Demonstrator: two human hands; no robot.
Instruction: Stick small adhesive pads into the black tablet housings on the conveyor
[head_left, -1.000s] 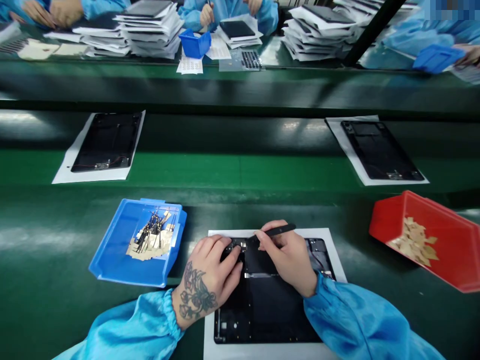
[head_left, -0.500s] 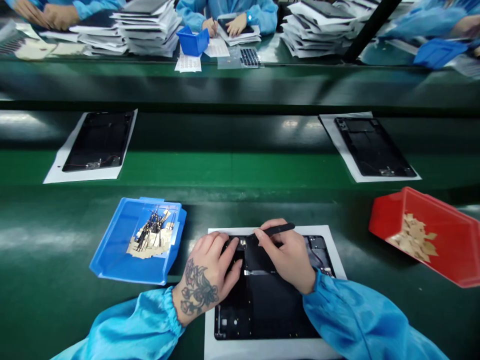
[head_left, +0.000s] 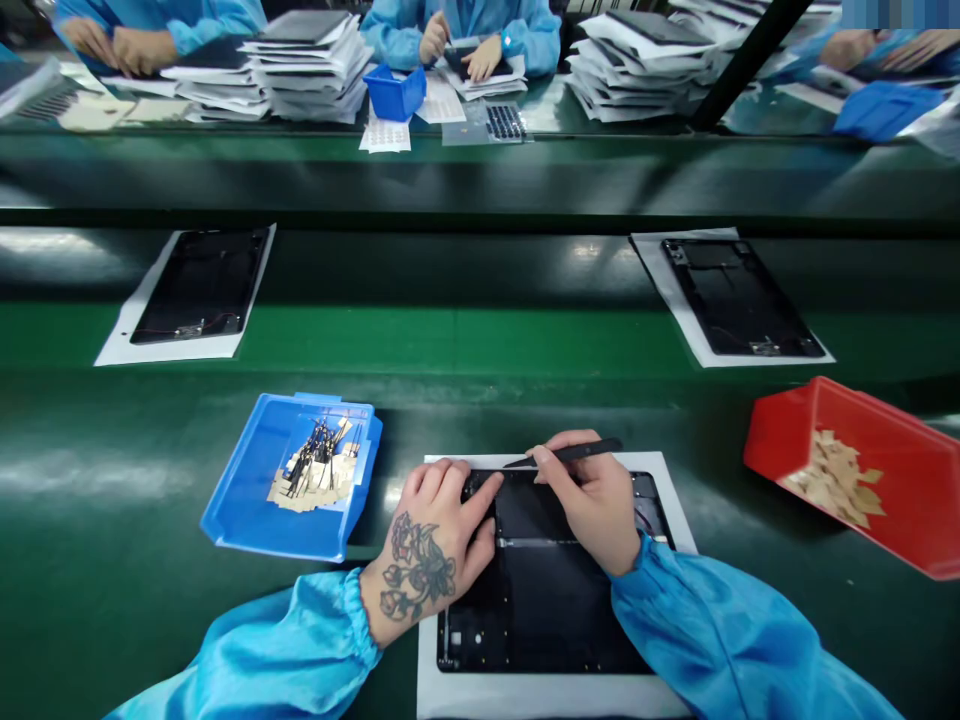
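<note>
A black tablet housing (head_left: 570, 610) with small components inside lies on a white sheet (head_left: 555, 692) in front of me. My left hand (head_left: 435, 545) rests over its upper left part, fingers apart, the index fingertip pressing near the top edge. Nothing shows in its grip. Black tweezers (head_left: 589, 450) are pinched in my right hand (head_left: 592, 500), held low and slanting, the tip pointing left at the housing's top edge close to my left index finger. What lies under my left fingertips is hidden.
A blue bin (head_left: 262, 510) of dark wire-like parts and pale pieces stands left; a red bin (head_left: 900, 500) of tan pieces stands right. Two more housings (head_left: 202, 285) on paper lie on the green belt (head_left: 450, 340). Beyond, co-workers in blue sleeves sit by paper stacks (head_left: 307, 75).
My right hand has shifted slightly right with the tweezers, which now lie flatter, their tip by the top edge. The left index finger has stretched out further right. The whole view has shifted slightly.
</note>
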